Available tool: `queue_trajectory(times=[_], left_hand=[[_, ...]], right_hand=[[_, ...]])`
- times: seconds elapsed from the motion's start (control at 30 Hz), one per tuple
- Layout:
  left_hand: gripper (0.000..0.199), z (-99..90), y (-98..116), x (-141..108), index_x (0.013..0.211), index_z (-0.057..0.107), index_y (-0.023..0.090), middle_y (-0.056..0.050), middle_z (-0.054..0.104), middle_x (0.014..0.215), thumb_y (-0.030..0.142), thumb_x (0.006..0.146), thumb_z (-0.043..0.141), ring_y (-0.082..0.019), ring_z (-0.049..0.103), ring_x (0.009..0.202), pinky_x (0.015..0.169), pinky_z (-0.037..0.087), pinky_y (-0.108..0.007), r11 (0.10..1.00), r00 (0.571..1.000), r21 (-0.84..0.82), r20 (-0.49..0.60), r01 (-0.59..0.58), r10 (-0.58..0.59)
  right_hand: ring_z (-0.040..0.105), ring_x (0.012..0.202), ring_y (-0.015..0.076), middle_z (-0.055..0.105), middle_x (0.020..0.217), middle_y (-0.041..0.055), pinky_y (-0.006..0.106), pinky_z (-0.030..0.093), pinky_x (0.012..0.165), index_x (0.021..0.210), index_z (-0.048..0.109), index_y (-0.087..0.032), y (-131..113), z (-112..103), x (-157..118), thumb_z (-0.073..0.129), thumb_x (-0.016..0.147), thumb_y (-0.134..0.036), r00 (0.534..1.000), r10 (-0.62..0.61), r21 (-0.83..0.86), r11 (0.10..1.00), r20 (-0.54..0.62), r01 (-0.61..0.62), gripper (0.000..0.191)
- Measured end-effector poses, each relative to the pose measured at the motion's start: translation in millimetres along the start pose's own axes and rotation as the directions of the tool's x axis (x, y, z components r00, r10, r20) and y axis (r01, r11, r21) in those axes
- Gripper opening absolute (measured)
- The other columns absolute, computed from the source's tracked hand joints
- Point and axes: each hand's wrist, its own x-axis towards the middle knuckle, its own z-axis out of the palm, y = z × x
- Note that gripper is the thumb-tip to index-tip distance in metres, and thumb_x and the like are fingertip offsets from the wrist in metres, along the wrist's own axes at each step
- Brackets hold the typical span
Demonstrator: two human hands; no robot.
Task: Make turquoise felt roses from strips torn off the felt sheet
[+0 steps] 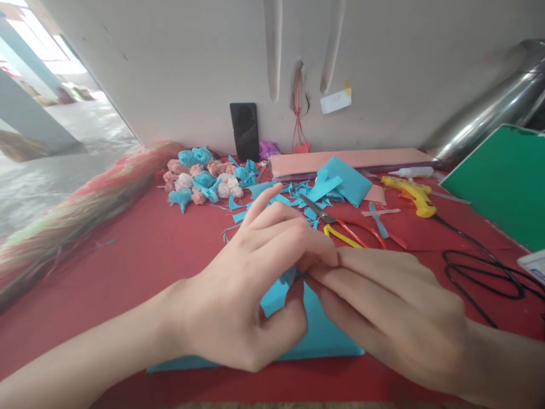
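Observation:
Both my hands meet over a blue sheet [323, 335] on the red table. My left hand [259, 272] pinches a small blue paper flower [288, 276] between thumb and fingers, and most of it is hidden by them. From the other side, the fingertips of my right hand [395, 301] are pressed together on the flower's twisted end. Just beyond the hands lie pliers or scissors with red handles [353, 228] and another tool with yellow handles [340, 235], among blue paper scraps [293, 193].
Blue, pink and white paper flowers [206, 179] are heaped at the back left. A black phone [245, 133] leans on the wall. To the right lie a yellow glue gun [411, 193], its coiled black cable [481, 272] and a green board [502, 182]. A broom-like bundle [85, 210] borders the left.

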Motion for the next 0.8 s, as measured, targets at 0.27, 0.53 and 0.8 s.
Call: queue_trajectory(times=[0.27,0.53,0.8], left_hand=[[0.037,-3.1,-3,3,0.095,0.048,0.019,0.002,0.054,0.077,0.002,0.062,0.047,-0.016,0.054,0.080,0.115,0.017,-0.052,0.996,0.999,0.083,0.006,-0.032,0.032],[0.028,-5.2,-5,5,0.094,0.046,0.018,0.002,0.057,0.082,0.006,0.068,0.048,-0.014,0.055,0.079,0.114,0.022,-0.047,0.995,1.000,0.101,-0.004,-0.015,0.016],[0.027,-3.7,-4,8,0.095,0.046,0.019,-0.001,0.055,0.083,0.007,0.071,0.049,-0.017,0.055,0.078,0.088,0.046,-0.041,0.995,0.995,0.006,-0.006,0.103,-0.103]], right_hand=[[0.068,0.071,0.0082,0.072,0.077,-0.0010,0.012,0.054,0.064,0.087,0.066,-0.014,2,-4,10,0.054,0.085,-0.006,0.981,0.179,0.285,0.939,0.082,-0.195,0.015],[0.069,0.066,0.0099,0.071,0.072,-0.0010,0.015,0.054,0.058,0.077,0.064,-0.015,7,-5,12,0.057,0.081,-0.006,0.967,0.227,0.337,0.907,0.113,-0.252,0.012],[0.068,0.067,0.0111,0.071,0.076,0.0025,0.017,0.053,0.059,0.083,0.064,-0.015,4,-2,7,0.050,0.087,-0.008,0.994,0.099,0.121,0.987,0.052,-0.104,0.016]])
